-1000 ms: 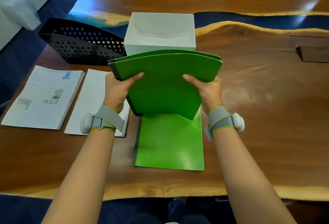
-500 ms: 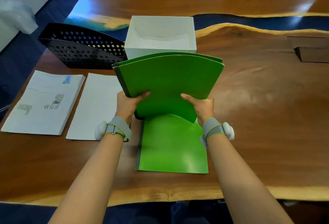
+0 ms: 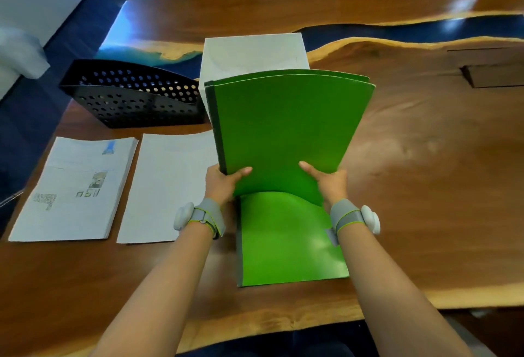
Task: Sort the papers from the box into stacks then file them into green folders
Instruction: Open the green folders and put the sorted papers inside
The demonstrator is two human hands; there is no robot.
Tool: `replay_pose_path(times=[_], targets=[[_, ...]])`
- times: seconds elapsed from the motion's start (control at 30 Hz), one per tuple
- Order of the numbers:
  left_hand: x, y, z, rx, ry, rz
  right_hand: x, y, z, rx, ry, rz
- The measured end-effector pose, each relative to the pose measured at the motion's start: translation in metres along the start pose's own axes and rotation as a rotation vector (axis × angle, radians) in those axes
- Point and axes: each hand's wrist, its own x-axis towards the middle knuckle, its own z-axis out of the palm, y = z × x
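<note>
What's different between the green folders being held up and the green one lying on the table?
The held folders stand upright, gripped near their bottom edge by the left hand and right hand; the flat folder lies on the table. The held folders show layered edges on top; the flat folder looks single. Both are bright green with a darker spine at the left.

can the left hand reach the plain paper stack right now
Likely yes, once freed: the plain paper stack lies flat right beside the left hand, nothing between them, but that hand grips the upright green folders.
</note>
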Motion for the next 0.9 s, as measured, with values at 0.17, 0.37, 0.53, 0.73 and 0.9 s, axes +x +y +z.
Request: replay_pose_path(times=[0.17,0.37,0.53,0.73,0.9], targets=[[-0.007,0.003,0.02,0.066,-0.08,-0.006,0.01,-0.007,-0.024,-0.012,0.11,0.037],[-0.024,-0.004,0.071,0.123,-0.152,-0.094,0.031,-0.008,-0.074,-0.148,0.194,0.081],[-0.041,-0.017,0.124,0.137,-0.176,-0.092,0.05,-0.002,-0.123,-0.19,0.249,0.112],[-0.055,-0.036,0.196,0.202,-0.161,-0.068,0.079,-0.004,-0.183,-0.309,0.317,0.132],[-0.06,-0.048,0.251,0.228,-0.165,-0.083,0.107,-0.01,-0.227,-0.517,0.374,0.103]])
